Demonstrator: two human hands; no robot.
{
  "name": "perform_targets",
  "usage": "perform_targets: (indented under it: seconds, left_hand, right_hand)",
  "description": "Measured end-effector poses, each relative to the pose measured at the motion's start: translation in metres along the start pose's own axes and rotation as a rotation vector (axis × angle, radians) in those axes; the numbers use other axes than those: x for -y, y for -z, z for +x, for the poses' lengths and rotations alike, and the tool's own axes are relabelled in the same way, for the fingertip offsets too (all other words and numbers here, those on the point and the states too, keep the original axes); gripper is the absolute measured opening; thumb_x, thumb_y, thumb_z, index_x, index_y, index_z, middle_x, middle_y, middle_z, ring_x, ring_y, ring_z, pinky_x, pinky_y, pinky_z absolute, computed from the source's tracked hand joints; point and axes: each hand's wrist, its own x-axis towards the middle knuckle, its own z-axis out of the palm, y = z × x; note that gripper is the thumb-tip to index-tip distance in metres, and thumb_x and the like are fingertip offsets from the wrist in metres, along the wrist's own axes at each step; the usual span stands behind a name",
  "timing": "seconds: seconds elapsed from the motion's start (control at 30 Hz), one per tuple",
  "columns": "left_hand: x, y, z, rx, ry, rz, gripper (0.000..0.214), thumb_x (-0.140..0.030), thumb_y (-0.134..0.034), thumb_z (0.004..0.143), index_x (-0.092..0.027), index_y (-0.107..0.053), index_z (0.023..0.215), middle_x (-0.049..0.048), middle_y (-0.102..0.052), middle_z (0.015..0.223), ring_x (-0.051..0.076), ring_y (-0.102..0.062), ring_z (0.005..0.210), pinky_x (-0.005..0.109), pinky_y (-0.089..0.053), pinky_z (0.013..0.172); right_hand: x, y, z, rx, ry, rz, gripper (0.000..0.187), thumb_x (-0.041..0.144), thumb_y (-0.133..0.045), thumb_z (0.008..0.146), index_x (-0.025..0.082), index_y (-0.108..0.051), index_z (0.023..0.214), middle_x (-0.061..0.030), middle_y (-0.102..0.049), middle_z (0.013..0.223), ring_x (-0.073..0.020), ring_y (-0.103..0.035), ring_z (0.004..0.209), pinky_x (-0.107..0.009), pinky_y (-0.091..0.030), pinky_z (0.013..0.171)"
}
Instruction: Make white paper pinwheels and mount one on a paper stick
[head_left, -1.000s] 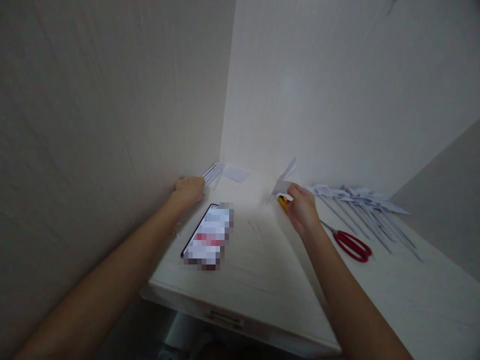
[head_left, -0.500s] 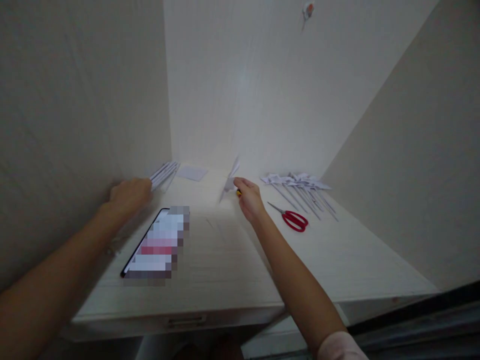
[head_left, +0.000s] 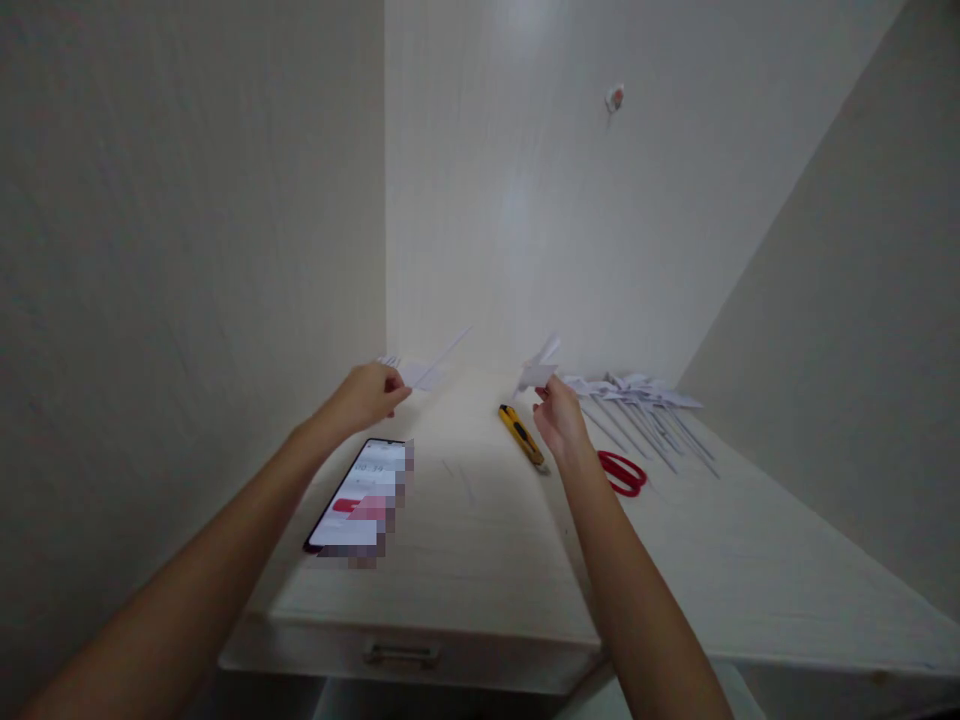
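A pale desk is spreading under everything, with a yellow cutter lying on it near the middle. A spread of white paper pieces on thin sticks is resting beyond and to the right of the cutter. A lit phone is lying to the cutter's left, nearer the desk's front edge. The left hand is hovering left of and slightly beyond the cutter, its fingertips pinching together on a thin white stick that, as far as the blur allows, is slanting up to the right. The right hand is hanging just right of the cutter, thumb and fingers clamping a folded white paper piece beyond its tip. Red-handled scissors are lying to the cutter's right, partly hidden by the right arm.
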Motion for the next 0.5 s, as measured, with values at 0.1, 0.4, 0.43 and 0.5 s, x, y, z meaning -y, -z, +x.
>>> perform_targets:
  seconds: [0.1, 0.4, 0.43, 0.5]
  left_hand:
    - [-0.024, -0.022, -0.013, 0.056, -0.008, -0.321, 0.018, -0.029, -0.050, 0.074, -0.014, -0.055, 0.065, 0.0045, -0.062, 0.053, 0.016, -0.060, 0.051, 0.023, -0.040, 0.049]
    - [-0.093, -0.127, -0.037, 0.506, -0.076, -1.204, 0.027, -0.040, -0.055, 0.074, -0.014, -0.048, 0.067, 0.0002, -0.055, 0.057, 0.014, -0.060, 0.048, 0.023, -0.039, 0.044]
    - [-0.099, -0.134, -0.036, 0.523, -0.085, -1.266, 0.029, -0.041, -0.056, 0.073, -0.014, -0.048, 0.066, -0.0005, -0.053, 0.057, 0.012, -0.057, 0.045, 0.021, -0.036, 0.041]
    - [-0.109, -0.143, -0.035, 0.537, -0.087, -1.376, 0.031, -0.041, -0.059, 0.072, -0.013, -0.048, 0.064, -0.0020, -0.049, 0.056, 0.008, -0.050, 0.040, 0.020, -0.029, 0.038]
  right_hand:
    - [0.016, 0.016, 0.005, 0.005, 0.016, 0.033, 0.004, 0.024, -0.059, 0.052, 0.022, -0.057, 0.055, 0.0067, -0.061, 0.064, -0.0113, -0.046, 0.069, -0.027, -0.029, 0.066]
    - [0.060, 0.081, 0.025, -0.086, 0.071, 0.135, 0.006, 0.015, -0.050, 0.057, 0.020, -0.048, 0.055, 0.0103, -0.057, 0.054, -0.0070, -0.047, 0.054, -0.024, -0.030, 0.059]
    - [0.062, 0.087, 0.026, -0.106, 0.068, 0.141, 0.006, 0.015, -0.049, 0.059, 0.020, -0.048, 0.056, 0.0108, -0.057, 0.053, -0.0066, -0.046, 0.053, -0.025, -0.030, 0.059]
    - [0.063, 0.094, 0.027, -0.130, 0.062, 0.147, 0.006, 0.015, -0.048, 0.061, 0.019, -0.047, 0.057, 0.0111, -0.056, 0.053, -0.0062, -0.045, 0.051, -0.025, -0.030, 0.060]
